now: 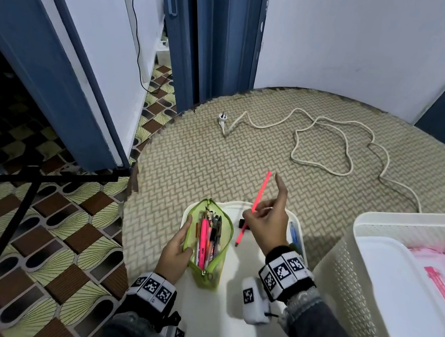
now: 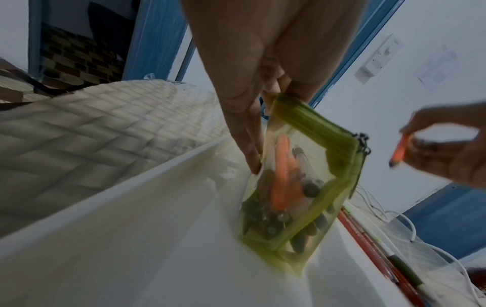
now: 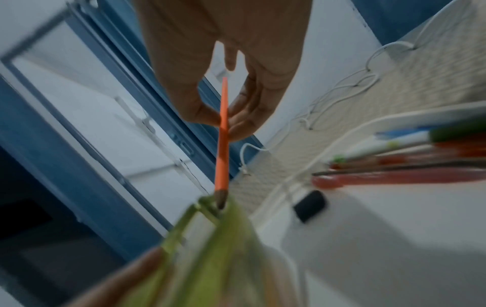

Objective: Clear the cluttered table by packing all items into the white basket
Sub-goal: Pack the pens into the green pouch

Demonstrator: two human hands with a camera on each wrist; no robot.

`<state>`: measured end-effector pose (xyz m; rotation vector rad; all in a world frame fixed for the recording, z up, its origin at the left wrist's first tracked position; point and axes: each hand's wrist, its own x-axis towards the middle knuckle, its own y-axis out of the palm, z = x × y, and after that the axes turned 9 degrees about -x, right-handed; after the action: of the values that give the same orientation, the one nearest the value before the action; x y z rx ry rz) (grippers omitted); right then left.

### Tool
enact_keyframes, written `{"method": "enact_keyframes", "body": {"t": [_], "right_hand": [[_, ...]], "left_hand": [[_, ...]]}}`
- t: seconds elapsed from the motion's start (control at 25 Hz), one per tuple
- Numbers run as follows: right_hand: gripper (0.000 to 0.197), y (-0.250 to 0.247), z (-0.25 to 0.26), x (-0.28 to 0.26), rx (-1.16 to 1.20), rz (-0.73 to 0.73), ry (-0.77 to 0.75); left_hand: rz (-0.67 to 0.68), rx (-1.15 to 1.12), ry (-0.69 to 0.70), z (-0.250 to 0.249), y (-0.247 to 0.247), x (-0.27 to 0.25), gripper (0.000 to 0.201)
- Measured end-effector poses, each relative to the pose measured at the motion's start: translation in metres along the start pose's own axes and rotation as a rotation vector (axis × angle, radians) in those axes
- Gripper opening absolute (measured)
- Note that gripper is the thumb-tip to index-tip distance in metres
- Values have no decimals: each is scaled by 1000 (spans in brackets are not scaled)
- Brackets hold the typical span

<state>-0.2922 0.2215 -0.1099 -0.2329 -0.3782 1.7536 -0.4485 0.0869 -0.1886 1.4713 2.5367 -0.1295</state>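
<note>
Here, line by line:

Left hand: the left hand [image 1: 174, 250] grips the left side of the green pouch [image 1: 209, 241], thumb at its near edge and fingers [image 2: 247, 137] along its outer wall, keeping the zip mouth spread wide.

Pouch: translucent green, unzipped, standing on the white tray [image 1: 226, 307]; inside it are pens [image 1: 206, 236], pink and dark ones, packed side by side.

Right hand: the right hand [image 1: 267, 227] pinches a pink pencil [image 1: 257, 199] between thumb and fingers [image 3: 244, 122], with the forefinger raised straight and clear of it.

Pencil: tilted, blunt end up and away from the person, sharpened tip [image 3: 220, 202] down. In the head view the tip hangs just right of the pouch mouth; in the right wrist view it lies at the pouch's zip edge. Whether it touches the pouch I cannot tell.

Tray: white, on the woven table [image 1: 188, 157] close to the person. A small black block [image 3: 310, 205] lies on it beyond the right hand, and more pens and pencils [image 3: 399, 178] lie along its right rim.

Basket: the white basket [image 1: 343, 276] stands at the table's right edge, just beside the tray. It already holds a white lidded box [image 1: 404, 299] and a pink packet [image 1: 440, 284].

Cable: a white cable [image 1: 320, 142] with its plug [image 1: 222, 118] lies looped on the far part of the table, well apart from both hands.
</note>
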Motion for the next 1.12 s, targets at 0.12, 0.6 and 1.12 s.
{"method": "enact_keyframes", "body": {"t": [0.12,0.6,1.12], "right_hand": [[100,7,28,0,-11,150,-96],[77,49,-9,-27,-428,498,-148],[31,31,-27,5,-538,92,-238]], "left_hand": [[10,-10,4,0,2,-3,73],[30,30,-7,-1,9,-12,77],[19,52,17,-3,6,-14,73]]}}
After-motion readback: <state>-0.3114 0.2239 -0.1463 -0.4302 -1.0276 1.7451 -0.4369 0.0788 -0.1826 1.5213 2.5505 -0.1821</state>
